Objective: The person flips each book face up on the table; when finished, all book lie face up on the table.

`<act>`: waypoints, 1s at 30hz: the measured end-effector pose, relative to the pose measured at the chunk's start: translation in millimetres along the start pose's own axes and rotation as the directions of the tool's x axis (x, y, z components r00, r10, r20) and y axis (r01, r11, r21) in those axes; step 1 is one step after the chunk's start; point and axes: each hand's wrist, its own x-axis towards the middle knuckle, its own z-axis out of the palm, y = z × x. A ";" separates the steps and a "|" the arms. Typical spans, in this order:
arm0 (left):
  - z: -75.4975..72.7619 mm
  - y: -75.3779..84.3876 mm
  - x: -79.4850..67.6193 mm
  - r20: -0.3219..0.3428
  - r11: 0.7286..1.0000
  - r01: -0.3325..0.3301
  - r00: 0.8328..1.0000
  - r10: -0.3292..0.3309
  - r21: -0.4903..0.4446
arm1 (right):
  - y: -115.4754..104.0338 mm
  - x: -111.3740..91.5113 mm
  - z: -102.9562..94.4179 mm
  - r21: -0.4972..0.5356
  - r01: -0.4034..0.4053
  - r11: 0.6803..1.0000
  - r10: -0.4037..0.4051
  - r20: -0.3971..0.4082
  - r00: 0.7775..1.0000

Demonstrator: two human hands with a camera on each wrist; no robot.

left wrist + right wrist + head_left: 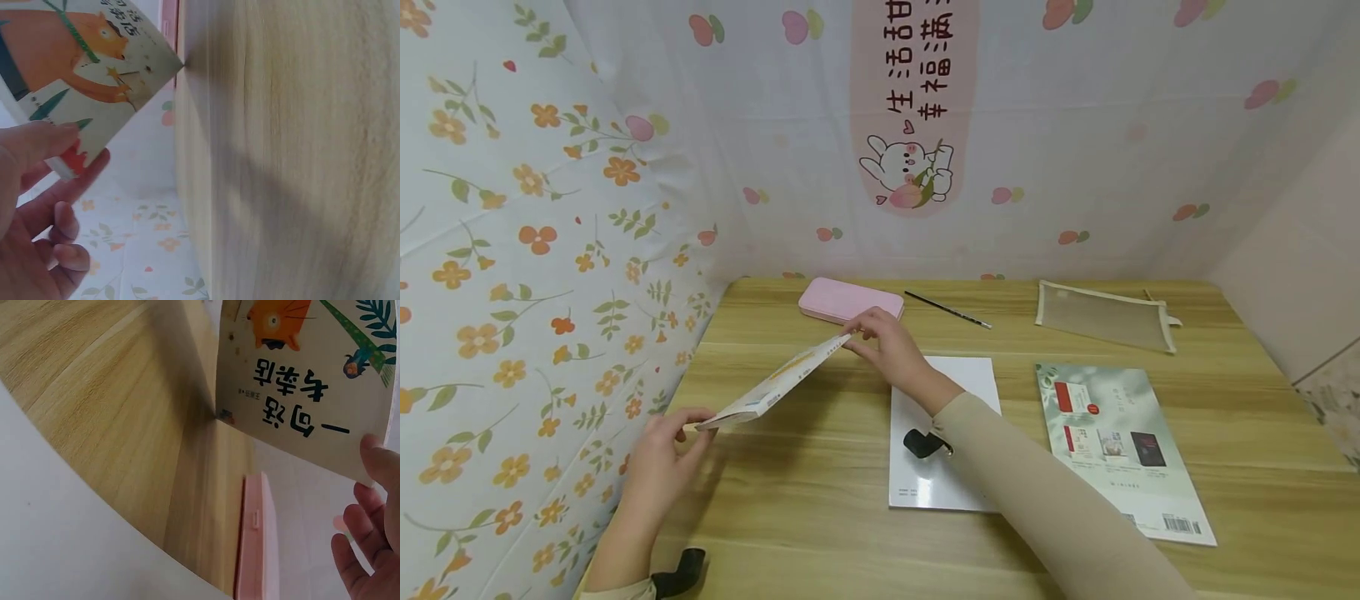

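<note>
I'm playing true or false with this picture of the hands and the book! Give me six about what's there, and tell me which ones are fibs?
1. The left hand and the right hand both hold the book. True.
2. The book lies flat. False: it is tilted.
3. The pencil lies between the pink case and the mesh pouch. True.
4. The mesh pouch is left of the pink case. False: it is to the right.
5. An orange animal is pictured on the book. True.
6. The pencil is in the left hand. False: it lies on the table.
</note>
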 end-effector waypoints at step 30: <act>-8.3 7.6 7.4 -0.330 0.951 -0.007 0.939 -0.100 -0.308 | -8.7 -5.7 -7.5 0.136 -0.059 0.989 0.059 0.007 0.998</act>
